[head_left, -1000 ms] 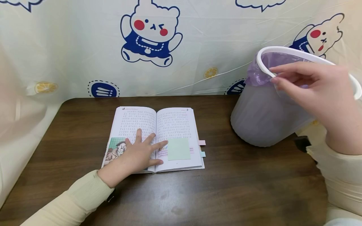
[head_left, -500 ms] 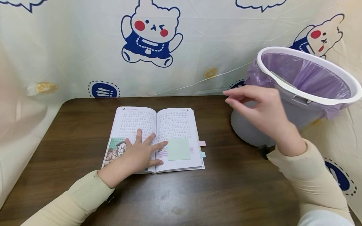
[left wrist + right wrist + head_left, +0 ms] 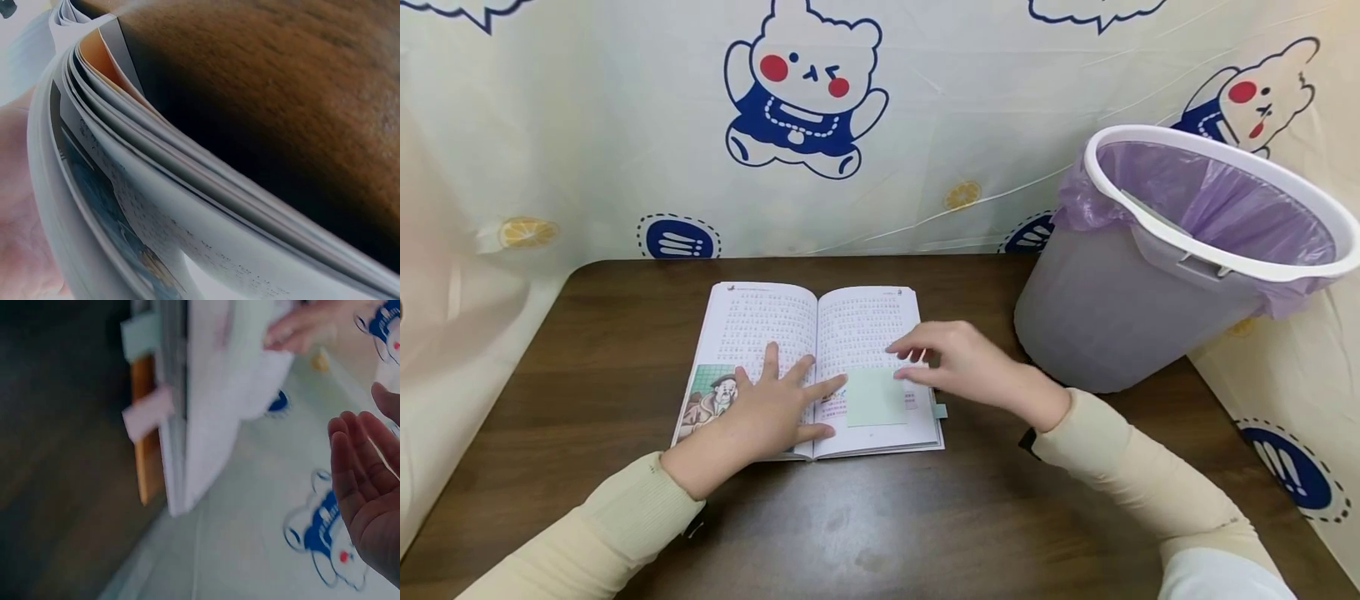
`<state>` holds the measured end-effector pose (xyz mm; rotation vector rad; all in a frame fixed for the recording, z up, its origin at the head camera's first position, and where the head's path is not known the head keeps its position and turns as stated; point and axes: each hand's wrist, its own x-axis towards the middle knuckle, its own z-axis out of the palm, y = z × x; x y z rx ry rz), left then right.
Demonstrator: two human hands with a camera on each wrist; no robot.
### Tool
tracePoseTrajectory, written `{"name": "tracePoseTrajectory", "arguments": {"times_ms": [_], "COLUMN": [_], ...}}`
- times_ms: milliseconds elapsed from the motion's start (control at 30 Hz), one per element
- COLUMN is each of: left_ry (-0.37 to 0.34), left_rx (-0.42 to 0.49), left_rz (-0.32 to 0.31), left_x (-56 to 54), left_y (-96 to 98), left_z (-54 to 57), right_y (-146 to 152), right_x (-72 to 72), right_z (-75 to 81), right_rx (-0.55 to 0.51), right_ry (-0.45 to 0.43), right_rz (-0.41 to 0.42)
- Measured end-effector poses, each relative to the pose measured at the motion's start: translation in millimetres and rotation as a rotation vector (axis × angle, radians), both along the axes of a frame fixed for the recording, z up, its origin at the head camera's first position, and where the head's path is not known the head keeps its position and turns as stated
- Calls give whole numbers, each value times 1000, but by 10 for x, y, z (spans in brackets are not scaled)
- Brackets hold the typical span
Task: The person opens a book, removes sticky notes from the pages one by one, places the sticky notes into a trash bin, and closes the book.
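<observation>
Behind the brown table [image 3: 850, 533] hangs a pale curtain [image 3: 940, 92] printed with cartoon bears. An open book [image 3: 861, 321] lies under the left hand [image 3: 766, 412], which rests across its middle with the fingers spread wide. The green note [image 3: 876, 404] is on the right-hand page, just beyond the left hand's fingertips on the thumb side, and below the right hand's fingertips. The right hand [image 3: 966, 362] hangs over that page with the thumb and bent fingers a narrow gap apart and nothing between them; whether the thumb touches the note's corner I cannot tell.

As a judgement, the work is partway: a pale green edge [image 3: 1150, 212] shows inside the lined bin [image 3: 1120, 300], beyond the right hand on its outer side, perhaps a similar note already discarded. This one is still on the page, so its removal seems left. A pink tab [image 3: 149, 414] and a blue tab [image 3: 941, 412] stick out from the book near the right hand.
</observation>
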<state>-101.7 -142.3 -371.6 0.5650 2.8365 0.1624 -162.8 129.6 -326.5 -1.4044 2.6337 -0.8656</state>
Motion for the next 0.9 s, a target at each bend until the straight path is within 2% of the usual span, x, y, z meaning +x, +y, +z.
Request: {"name": "tracePoseTrajectory", "arguments": {"times_ms": [167,333,667,900], "left_ry": [1,2,-15,-28], "left_rx": [-8,-9,10,52], "left_rz": [-4,-10,-23,-3], "left_x": [8,11,-19,-12], "left_y": [0,-7,-16,-13], "left_z": [-11,0,63,51], "right_y": [-139,-187,-194,-191], "right_x": [74,136,119,106], "right_z": [-290,-450,-519,-539], "right_rx": [211,255,280,290], "right_ry": [22,41,38,6], "right_rz": [50,58,50,71]}}
